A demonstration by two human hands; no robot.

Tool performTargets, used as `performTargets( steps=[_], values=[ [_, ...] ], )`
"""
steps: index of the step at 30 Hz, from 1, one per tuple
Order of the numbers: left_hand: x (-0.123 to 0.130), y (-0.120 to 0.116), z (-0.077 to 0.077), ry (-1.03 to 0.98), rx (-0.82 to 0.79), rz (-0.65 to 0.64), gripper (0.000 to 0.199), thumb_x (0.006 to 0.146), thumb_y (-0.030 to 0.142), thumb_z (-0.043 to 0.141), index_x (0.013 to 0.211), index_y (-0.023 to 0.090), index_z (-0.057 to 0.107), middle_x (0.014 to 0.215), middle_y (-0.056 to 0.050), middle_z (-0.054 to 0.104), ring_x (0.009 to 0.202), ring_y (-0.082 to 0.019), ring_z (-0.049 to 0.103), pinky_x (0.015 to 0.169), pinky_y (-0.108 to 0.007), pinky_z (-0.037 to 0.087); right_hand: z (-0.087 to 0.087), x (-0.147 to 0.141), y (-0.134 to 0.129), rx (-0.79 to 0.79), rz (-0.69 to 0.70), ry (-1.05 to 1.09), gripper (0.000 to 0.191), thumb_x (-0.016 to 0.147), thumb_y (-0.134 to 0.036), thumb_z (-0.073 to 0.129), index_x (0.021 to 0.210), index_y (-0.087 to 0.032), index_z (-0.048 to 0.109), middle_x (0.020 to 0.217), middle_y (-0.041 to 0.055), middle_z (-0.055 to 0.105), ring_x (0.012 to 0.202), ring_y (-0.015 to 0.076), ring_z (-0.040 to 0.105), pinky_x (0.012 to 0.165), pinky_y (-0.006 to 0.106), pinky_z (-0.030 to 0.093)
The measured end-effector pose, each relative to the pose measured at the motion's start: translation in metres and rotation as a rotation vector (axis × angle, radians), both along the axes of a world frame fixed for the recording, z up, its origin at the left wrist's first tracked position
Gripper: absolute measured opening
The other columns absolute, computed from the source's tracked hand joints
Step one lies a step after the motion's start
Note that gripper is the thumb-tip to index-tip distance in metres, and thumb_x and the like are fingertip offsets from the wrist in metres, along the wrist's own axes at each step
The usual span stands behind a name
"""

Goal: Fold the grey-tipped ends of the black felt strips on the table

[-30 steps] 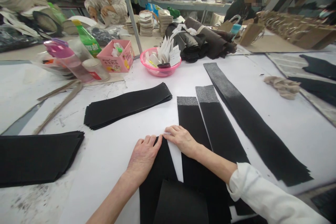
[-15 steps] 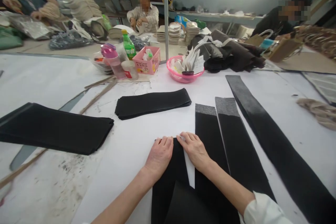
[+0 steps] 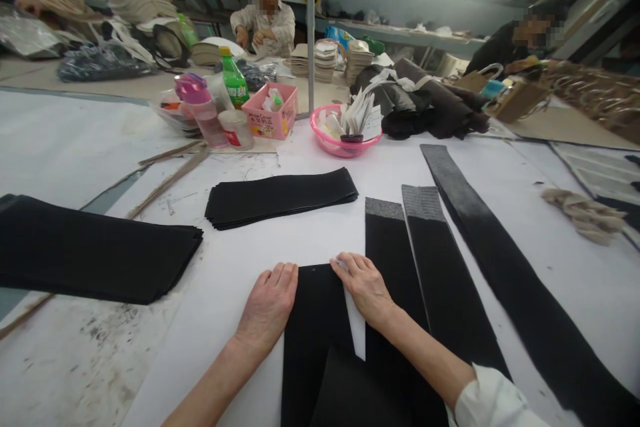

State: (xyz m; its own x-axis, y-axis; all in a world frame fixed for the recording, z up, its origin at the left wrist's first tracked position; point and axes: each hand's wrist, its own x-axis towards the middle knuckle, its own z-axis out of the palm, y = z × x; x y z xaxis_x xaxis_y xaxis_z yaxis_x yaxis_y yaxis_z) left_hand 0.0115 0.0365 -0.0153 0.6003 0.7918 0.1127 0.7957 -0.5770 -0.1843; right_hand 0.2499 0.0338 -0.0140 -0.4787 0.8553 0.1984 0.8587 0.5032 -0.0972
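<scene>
In front of me a black strip of sheet material [image 3: 316,307] lies lengthwise on the white table covering, a loose flap of it folded over near the bottom edge. My left hand [image 3: 267,303] has its fingers pressed together at the strip's far left corner. At the far right corner, my right hand [image 3: 364,285] pinches the edge between thumb and fingers. The undersides of both grips are hidden. Just right of my right hand lie two black strips with grey far ends, a nearer one [image 3: 387,247] and a second [image 3: 435,253].
A long black strip [image 3: 490,240] runs down the right. Stacks of black pieces lie ahead [image 3: 283,197] and at left [image 3: 95,250]. Farther back are a pink basket [image 3: 345,145], a pink box [image 3: 273,113], a green bottle [image 3: 234,80] and a metal pole [image 3: 311,33]. Other people work behind.
My left hand has slid left from the middle of the strip's far edge to its left corner. My right hand stays at the right corner. The view has shifted slightly right.
</scene>
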Motion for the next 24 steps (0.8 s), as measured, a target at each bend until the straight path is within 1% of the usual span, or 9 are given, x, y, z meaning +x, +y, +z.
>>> performTargets(
  steps=[4,8,10,13,15,17,19,21,24],
  values=[
    [-0.004,-0.002,-0.003,0.001,0.02,0.021,0.042,0.087,0.003,0.042,0.127,0.007,0.053,0.126,-0.016,0.055,0.117,-0.029,0.049,0.095,-0.041,0.043,0.001,0.002,-0.001,-0.004,0.004,0.008,0.035,0.094,-0.009,0.049,0.127,-0.017,0.053,0.125,0.0127,0.053,0.115,0.0261,0.046,0.098,0.041,0.04],
    [-0.003,-0.005,-0.005,-0.017,0.04,0.038,0.042,0.085,0.001,0.044,0.125,0.005,0.055,0.125,-0.018,0.056,0.115,-0.029,0.051,0.096,-0.041,0.044,0.006,-0.004,0.0,-0.042,-0.068,0.024,0.032,0.094,-0.01,0.05,0.123,-0.021,0.057,0.121,0.0103,0.054,0.111,0.024,0.049,0.091,0.038,0.044],
    [-0.002,-0.006,-0.005,-0.028,0.044,0.045,0.042,0.085,0.001,0.044,0.125,0.005,0.055,0.124,-0.018,0.056,0.115,-0.03,0.051,0.095,-0.042,0.044,0.008,-0.012,0.001,-0.043,-0.087,0.019,0.034,0.094,-0.01,0.05,0.124,-0.024,0.056,0.119,0.0099,0.054,0.109,0.0235,0.05,0.09,0.037,0.044],
    [-0.002,-0.007,-0.004,-0.04,0.043,0.05,0.043,0.084,0.001,0.045,0.126,0.005,0.054,0.125,-0.018,0.056,0.115,-0.029,0.051,0.095,-0.042,0.045,0.006,-0.024,0.004,-0.009,-0.053,-0.011,0.039,0.092,-0.01,0.052,0.127,-0.027,0.054,0.118,0.0116,0.053,0.108,0.0253,0.049,0.09,0.039,0.043],
    [-0.002,-0.007,-0.003,-0.041,0.041,0.052,0.043,0.085,0.001,0.045,0.126,0.005,0.053,0.125,-0.017,0.056,0.116,-0.029,0.051,0.096,-0.042,0.044,0.005,-0.028,0.005,0.009,-0.016,-0.031,0.041,0.092,-0.01,0.052,0.13,-0.024,0.052,0.119,0.0134,0.053,0.107,0.0267,0.049,0.09,0.04,0.043],
    [-0.002,-0.007,-0.003,-0.038,0.036,0.056,0.042,0.085,0.002,0.044,0.127,0.006,0.053,0.126,-0.017,0.056,0.117,-0.029,0.05,0.097,-0.042,0.044,0.005,-0.027,0.005,0.016,0.014,-0.037,0.043,0.091,-0.01,0.052,0.132,-0.022,0.051,0.12,0.014,0.053,0.109,0.0275,0.049,0.092,0.041,0.043],
    [-0.003,-0.007,-0.002,-0.037,0.036,0.062,0.042,0.086,0.002,0.044,0.126,0.006,0.054,0.126,-0.016,0.056,0.117,-0.028,0.05,0.097,-0.041,0.044,0.004,-0.022,0.004,0.009,0.028,-0.033,0.045,0.09,-0.01,0.052,0.133,-0.022,0.049,0.124,0.0131,0.052,0.112,0.028,0.047,0.096,0.044,0.04],
    [-0.003,-0.007,-0.002,-0.039,0.041,0.068,0.041,0.086,0.002,0.044,0.125,0.006,0.055,0.125,-0.016,0.057,0.116,-0.028,0.051,0.097,-0.041,0.044,0.004,-0.016,0.002,0.0,0.017,-0.03,0.046,0.09,-0.01,0.052,0.133,-0.024,0.049,0.128,0.0122,0.051,0.116,0.0284,0.045,0.099,0.046,0.038],
    [-0.006,-0.007,-0.003,-0.054,0.052,0.082,0.04,0.085,0.001,0.044,0.123,0.006,0.056,0.124,-0.017,0.057,0.115,-0.028,0.051,0.097,-0.041,0.044,0.001,-0.01,-0.001,-0.002,-0.015,-0.022,0.046,0.09,-0.008,0.052,0.133,-0.024,0.049,0.132,0.0117,0.049,0.121,0.0279,0.043,0.1,0.045,0.037]
  ],
)
